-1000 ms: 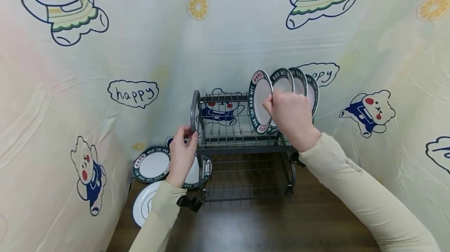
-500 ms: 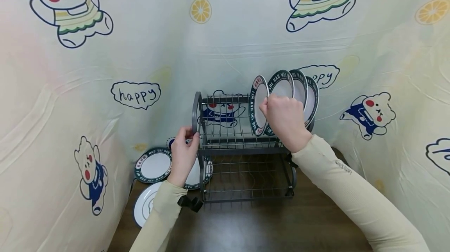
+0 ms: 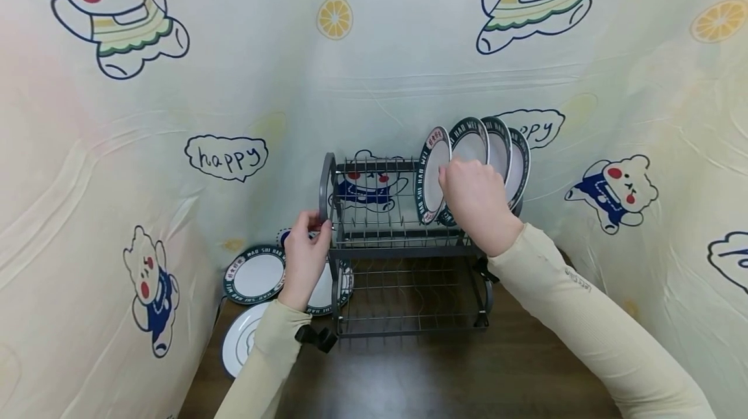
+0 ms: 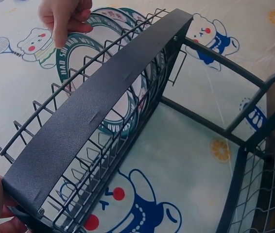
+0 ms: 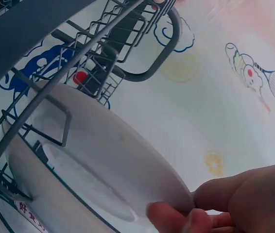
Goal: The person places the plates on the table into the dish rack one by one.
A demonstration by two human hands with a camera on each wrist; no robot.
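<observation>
my right hand (image 3: 476, 195) pinches the green-bordered plate (image 3: 434, 175) at its left, slightly lower in the dish rack (image 3: 403, 252) than before. my left hand (image 3: 304, 253) still grips the side frame (image 3: 324, 178).

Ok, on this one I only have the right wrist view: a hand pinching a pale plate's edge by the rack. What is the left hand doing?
Observer: In the head view, the left hand grips the left end frame of the rack.
Reviewer: I see only the plate's plain underside. What's on its face?
Observer: The head view shows a white centre and a dark green rim with lettering on the plate in the right hand.
Reviewer: Any plates lying outside the rack?
Observer: Yes, the head view shows a green-rimmed plate lying near the rack's left end, among others.
</observation>
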